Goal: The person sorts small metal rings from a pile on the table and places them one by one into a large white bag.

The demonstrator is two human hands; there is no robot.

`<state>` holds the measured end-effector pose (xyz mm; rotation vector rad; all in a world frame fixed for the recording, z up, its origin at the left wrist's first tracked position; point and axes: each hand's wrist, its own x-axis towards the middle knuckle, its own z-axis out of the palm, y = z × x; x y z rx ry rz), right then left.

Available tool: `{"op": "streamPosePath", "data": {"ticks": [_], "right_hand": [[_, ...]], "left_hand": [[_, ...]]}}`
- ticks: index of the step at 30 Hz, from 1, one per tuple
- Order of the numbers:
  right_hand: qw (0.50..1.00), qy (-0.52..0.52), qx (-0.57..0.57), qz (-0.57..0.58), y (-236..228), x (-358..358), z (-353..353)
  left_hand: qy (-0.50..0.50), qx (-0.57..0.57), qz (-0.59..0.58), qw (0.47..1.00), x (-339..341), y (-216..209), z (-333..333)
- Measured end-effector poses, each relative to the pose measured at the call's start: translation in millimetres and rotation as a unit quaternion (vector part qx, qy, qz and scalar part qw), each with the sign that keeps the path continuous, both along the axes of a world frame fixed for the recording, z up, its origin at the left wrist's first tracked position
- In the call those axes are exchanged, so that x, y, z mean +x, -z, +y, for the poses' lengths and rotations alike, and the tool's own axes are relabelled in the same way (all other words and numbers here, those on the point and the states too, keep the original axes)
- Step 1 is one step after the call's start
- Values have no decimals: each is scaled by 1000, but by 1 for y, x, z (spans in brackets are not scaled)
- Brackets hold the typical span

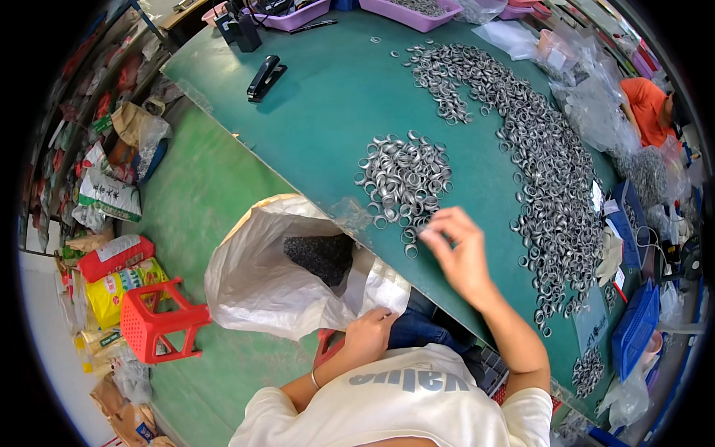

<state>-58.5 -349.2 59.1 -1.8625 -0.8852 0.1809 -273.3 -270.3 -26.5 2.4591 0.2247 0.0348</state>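
Observation:
My right hand rests on the green table, fingertips on the near edge of a small heap of silver metal rings; whether a ring is pinched I cannot tell. A long band of the same rings curves along the table's right side. My left hand grips the rim of a large white woven sack below the table edge. The sack stands open, with dark rings inside it.
A black stapler lies far left on the table. Purple trays line the far edge. Clear plastic bags and a person in orange are at right. A red stool and filled bags stand on the floor at left. Blue baskets sit near right.

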Motion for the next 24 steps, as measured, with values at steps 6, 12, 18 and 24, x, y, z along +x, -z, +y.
{"op": "streamPosePath", "data": {"ticks": [6,12,18,24], "right_hand": [[991,-124,-7,42,13,-39,23],[966,90,-68,-231,17,41,18],[956,54,-111,-266,48,79,3],[997,35,-6,-67,37,54,1]], "left_hand": [[9,10,-15,1000,3,3,0],[-4,-2,-22,1000,1,2,-2],[2,-5,-15,1000,4,0,-1],[1,1,-8,1000,2,2,-2]]}}
